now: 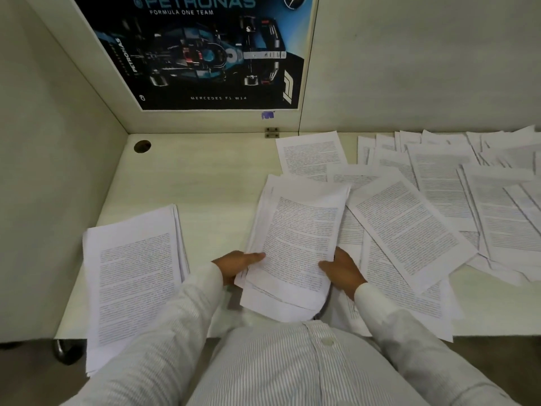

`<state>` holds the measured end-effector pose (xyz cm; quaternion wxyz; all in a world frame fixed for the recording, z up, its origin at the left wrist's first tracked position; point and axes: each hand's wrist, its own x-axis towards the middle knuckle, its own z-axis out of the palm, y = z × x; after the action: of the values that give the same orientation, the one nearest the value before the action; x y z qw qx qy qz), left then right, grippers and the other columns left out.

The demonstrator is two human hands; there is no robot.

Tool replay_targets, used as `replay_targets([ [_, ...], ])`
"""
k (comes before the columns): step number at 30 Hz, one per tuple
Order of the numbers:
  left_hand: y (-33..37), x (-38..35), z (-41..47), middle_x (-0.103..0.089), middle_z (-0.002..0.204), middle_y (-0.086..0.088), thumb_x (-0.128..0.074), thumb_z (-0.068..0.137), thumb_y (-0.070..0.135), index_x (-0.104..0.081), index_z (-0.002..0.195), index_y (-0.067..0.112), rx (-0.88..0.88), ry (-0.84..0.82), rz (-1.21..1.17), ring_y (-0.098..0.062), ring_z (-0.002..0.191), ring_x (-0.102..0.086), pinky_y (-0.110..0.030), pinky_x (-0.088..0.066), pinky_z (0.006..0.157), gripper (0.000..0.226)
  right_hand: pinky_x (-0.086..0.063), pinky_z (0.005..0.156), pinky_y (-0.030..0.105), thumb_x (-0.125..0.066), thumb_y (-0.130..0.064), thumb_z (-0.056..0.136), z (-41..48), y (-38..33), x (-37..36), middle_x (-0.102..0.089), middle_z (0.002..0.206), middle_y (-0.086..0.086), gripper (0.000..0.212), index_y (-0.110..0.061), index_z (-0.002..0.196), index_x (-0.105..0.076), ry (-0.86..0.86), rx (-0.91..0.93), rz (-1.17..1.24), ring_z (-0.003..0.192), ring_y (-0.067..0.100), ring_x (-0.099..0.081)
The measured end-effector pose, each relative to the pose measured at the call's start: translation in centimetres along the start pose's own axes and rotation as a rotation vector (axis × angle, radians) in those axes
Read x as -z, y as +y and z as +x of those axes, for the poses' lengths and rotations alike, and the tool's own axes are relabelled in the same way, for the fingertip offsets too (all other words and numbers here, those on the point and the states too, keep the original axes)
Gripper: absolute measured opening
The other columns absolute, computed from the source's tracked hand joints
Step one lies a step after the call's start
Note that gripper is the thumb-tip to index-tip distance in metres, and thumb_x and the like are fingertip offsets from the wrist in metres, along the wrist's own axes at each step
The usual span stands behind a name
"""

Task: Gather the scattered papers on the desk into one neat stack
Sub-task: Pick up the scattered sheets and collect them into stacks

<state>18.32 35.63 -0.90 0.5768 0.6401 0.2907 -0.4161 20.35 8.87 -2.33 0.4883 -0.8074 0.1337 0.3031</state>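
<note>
Two hands hold one loose bundle of printed sheets above the middle of the bench's front edge: the left hand grips its left side with the thumb on top, and the right hand grips its right side. One gathered stack lies at the front left, overhanging the front edge. Scattered sheets overlap across the right half up to the back edge, too layered to count exactly but well over a dozen. One cable hole sits at the back left corner, and one racing-car poster hangs behind.
</note>
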Motion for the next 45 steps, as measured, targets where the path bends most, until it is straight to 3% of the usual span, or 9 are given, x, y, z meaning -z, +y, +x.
replay_targets([
  [4, 0.6, -0.6, 0.0, -0.068, 0.124, -0.01, -0.078, 0.075, 0.053, -0.058, 0.129, 0.012, 0.066, -0.142, 0.042, -0.029, 0.115, -0.064, -0.048, -0.05, 0.101, 0.07, -0.046, 0.096, 0.026, -0.048, -0.005, 0.099, -0.6, -0.7, -0.4, -0.058, 0.125, 0.0, 0.039, -0.016, 0.136, -0.045, -0.037, 0.008, 0.026, 0.11, 0.016, -0.057],
  [9, 2.8, -0.4, 0.0, -0.061, 0.132, -0.011, -0.07, 0.091, 0.022, -0.055, 0.135, 0.007, -0.208, 0.135, 0.061, -0.028, 0.115, -0.061, -0.039, -0.048, 0.101, 0.049, -0.039, 0.109, 0.03, -0.05, 0.001, 0.097, -0.8, -2.1, -0.6, -0.049, 0.137, -0.007, 0.065, -0.023, 0.152, -0.026, -0.005, 0.153, 0.083, 0.124, 0.012, -0.049],
  [14, 3.2, 0.6, -2.2, -0.068, 0.121, -0.013, -0.062, 0.083, -0.011, -0.063, 0.122, 0.001, -0.334, 0.118, -0.105, -0.031, 0.111, -0.064, -0.034, -0.053, 0.093, 0.041, -0.052, 0.096, 0.028, -0.058, 0.008, 0.089, -0.4, -4.6, 1.9, -0.068, 0.123, 0.0, 0.045, -0.023, 0.122, -0.061, -0.007, 0.214, 0.269, 0.111, 0.016, -0.064],
  [16, 3.3, 1.2, -3.4, -0.07, 0.121, -0.011, -0.062, 0.085, -0.008, -0.064, 0.123, 0.003, -0.382, 0.05, -0.163, -0.03, 0.113, -0.065, -0.038, -0.05, 0.099, 0.04, -0.051, 0.102, 0.043, -0.064, 0.004, 0.088, -0.1, -5.5, 2.7, -0.073, 0.115, 0.001, 0.035, -0.022, 0.111, -0.069, -0.035, 0.201, 0.326, 0.11, 0.022, -0.067],
  [19, 4.1, 0.6, -4.8, -0.071, 0.12, -0.004, -0.067, 0.091, 0.018, -0.063, 0.126, 0.013, -0.42, -0.012, -0.247, -0.023, 0.111, -0.068, -0.036, -0.051, 0.098, 0.035, -0.049, 0.102, 0.034, -0.071, -0.009, 0.089, -0.3, -7.9, 2.2, -0.072, 0.118, 0.0, 0.032, -0.018, 0.119, -0.067, -0.132, 0.258, 0.415, 0.112, 0.017, -0.067],
  [24, 6.3, -1.1, -5.1, -0.071, 0.116, -0.007, -0.069, 0.091, 0.019, -0.065, 0.119, 0.013, -0.515, 0.367, -0.382, -0.014, 0.092, -0.069, -0.024, -0.053, 0.074, 0.029, -0.053, 0.09, 0.023, -0.075, -0.025, 0.088, -0.3, -12.5, 1.0, -0.072, 0.112, -0.007, 0.038, -0.019, 0.124, -0.065, -0.084, 0.311, 0.366, 0.103, 0.008, -0.069],
  [29, 8.2, 0.3, -8.6, -0.073, 0.102, 0.005, -0.067, 0.092, 0.017, -0.067, 0.11, 0.018, -0.743, 0.463, -0.562, -0.013, 0.095, -0.07, -0.022, -0.055, 0.074, 0.017, -0.055, 0.084, 0.023, -0.071, -0.03, 0.09, -1.0, -13.0, 1.3, -0.076, 0.1, -0.007, 0.019, -0.017, 0.103, -0.075, 0.032, 0.379, 0.366, 0.094, 0.011, -0.071],
  [36, 10.3, 0.0, -13.3, -0.068, 0.125, -0.009, -0.067, 0.091, 0.019, -0.063, 0.125, 0.014, -0.999, 0.269, -0.812, -0.025, 0.114, -0.066, -0.038, -0.053, 0.095, 0.034, -0.049, 0.103, 0.046, -0.065, -0.053, 0.088, -0.9, -12.8, -0.7, -0.063, 0.126, 0.006, 0.055, -0.018, 0.128, -0.052, -0.05, 0.131, 0.872, 0.117, 0.021, -0.062],
  [45, 10.9, -0.2, -14.8, -0.067, 0.106, -0.004, -0.066, 0.084, 0.024, -0.062, 0.116, 0.018, -1.098, 0.31, -0.917, -0.024, 0.099, -0.064, -0.042, -0.056, 0.087, 0.033, -0.05, 0.101, 0.047, -0.061, -0.064, 0.082, -2.3, -15.9, -2.0, -0.07, 0.12, 0.009, 0.069, -0.016, 0.132, -0.06, -0.205, 0.204, 1.065, 0.116, 0.027, -0.064],
])
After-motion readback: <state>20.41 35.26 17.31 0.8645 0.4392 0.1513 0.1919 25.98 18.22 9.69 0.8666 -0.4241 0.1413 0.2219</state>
